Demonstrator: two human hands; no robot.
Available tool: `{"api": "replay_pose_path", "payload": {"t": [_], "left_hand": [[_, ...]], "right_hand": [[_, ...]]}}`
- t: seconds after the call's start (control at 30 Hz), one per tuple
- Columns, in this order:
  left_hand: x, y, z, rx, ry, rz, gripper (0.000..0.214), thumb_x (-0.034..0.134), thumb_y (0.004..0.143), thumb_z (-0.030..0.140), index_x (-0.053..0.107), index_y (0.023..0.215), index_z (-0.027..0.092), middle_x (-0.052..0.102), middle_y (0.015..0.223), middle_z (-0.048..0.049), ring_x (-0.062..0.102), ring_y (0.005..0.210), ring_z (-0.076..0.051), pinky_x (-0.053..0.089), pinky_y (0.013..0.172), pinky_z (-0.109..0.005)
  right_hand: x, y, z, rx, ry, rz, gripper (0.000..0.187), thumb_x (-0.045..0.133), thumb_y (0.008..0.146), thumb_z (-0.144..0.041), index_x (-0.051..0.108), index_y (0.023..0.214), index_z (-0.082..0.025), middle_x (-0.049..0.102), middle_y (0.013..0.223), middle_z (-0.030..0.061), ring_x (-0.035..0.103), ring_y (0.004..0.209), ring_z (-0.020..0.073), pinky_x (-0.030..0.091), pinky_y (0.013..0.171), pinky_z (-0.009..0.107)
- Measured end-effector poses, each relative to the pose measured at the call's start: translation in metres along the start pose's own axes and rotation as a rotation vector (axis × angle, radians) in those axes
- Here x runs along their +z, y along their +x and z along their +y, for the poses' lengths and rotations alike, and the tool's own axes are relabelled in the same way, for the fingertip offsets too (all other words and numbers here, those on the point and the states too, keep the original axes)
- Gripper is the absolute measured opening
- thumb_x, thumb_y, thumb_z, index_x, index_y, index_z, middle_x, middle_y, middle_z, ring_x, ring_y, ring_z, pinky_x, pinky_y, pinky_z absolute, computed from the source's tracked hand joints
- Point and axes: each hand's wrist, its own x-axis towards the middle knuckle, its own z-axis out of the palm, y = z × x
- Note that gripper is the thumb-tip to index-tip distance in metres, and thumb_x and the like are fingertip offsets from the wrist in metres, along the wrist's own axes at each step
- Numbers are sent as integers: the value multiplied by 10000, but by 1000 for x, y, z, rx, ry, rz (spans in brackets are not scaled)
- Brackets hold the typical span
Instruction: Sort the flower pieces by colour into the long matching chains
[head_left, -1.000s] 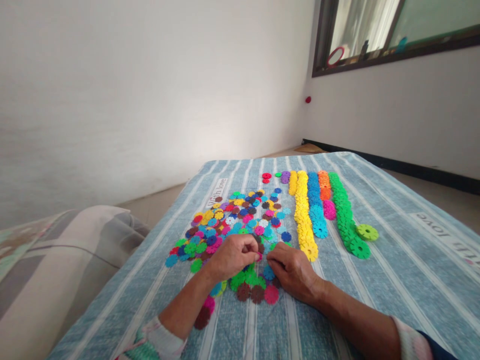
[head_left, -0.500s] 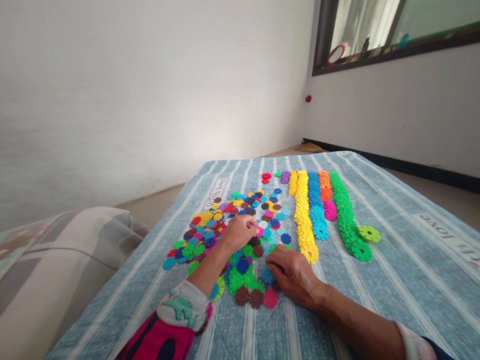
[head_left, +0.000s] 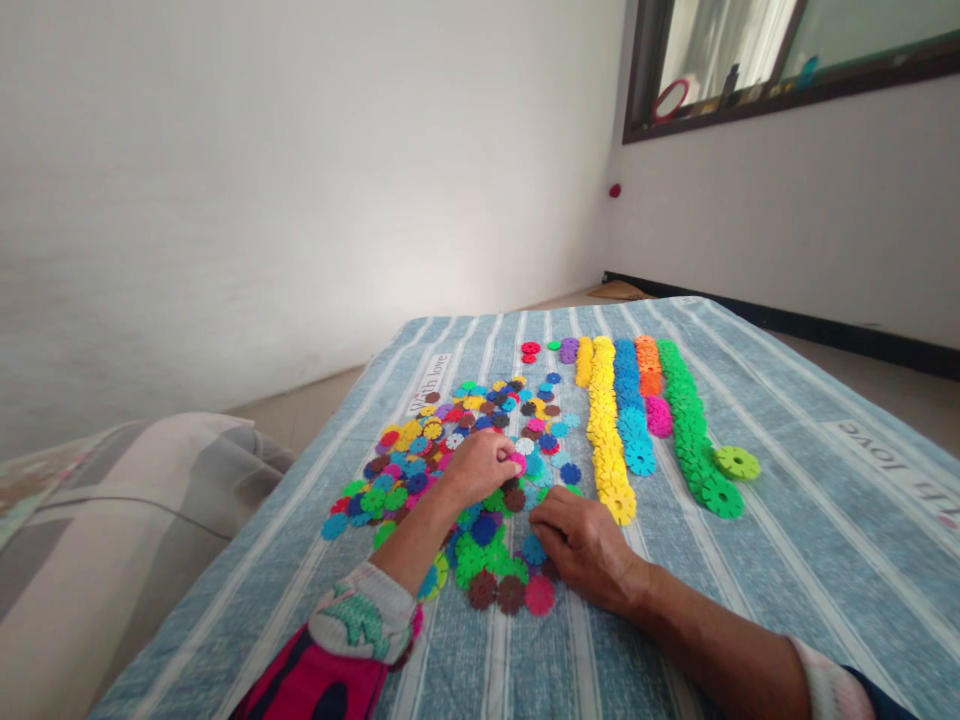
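Over the middle of a mixed heap of notched plastic discs, my left hand [head_left: 484,465] pinches a pink disc [head_left: 518,463] between thumb and fingertips. My right hand [head_left: 589,545] rests at the heap's right edge with its fingers curled closed. Whatever those fingers hold, if anything, is hidden. Beside its knuckles lies a blue disc [head_left: 534,549]. Toward me are a bright green cluster [head_left: 480,562], a brown disc [head_left: 511,595] and a rose-red disc [head_left: 540,595]. My left forearm covers part of the heap.
Overlapping discs form a yellow row [head_left: 606,430], a blue row [head_left: 626,375], an orange row [head_left: 649,365] and a green row [head_left: 688,430] on the right. A lime disc [head_left: 737,462] touches the green one. Striped cloth [head_left: 810,560] covers the table; a cloth-covered form [head_left: 172,500] stands left.
The view has shifted slightly, so everything sits a little higher. Both hands keep nearly the same pose, and the pink disc stays in my left fingers.
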Motion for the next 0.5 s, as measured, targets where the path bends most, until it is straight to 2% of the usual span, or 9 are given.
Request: {"api": "replay_pose_path", "payload": {"t": [0.3, 0.5], "left_hand": [[7, -3, 3, 5, -65, -1, 91, 643, 619, 190, 558, 638, 163, 560, 593, 38, 512, 568, -112, 356, 524, -208], [10, -3, -1, 9, -66, -1, 158, 636, 617, 156, 607, 772, 162, 555, 612, 46, 517, 574, -112, 369, 533, -210]], "right_hand": [[0, -1, 0, -1, -12, 1, 225, 459, 878, -106, 559, 691, -184, 535, 717, 11, 528, 703, 133, 370, 629, 230], [1, 0, 2, -14, -9, 4, 232, 450, 878, -106, 562, 690, -184, 533, 709, 11, 526, 709, 139, 372, 633, 236]]}}
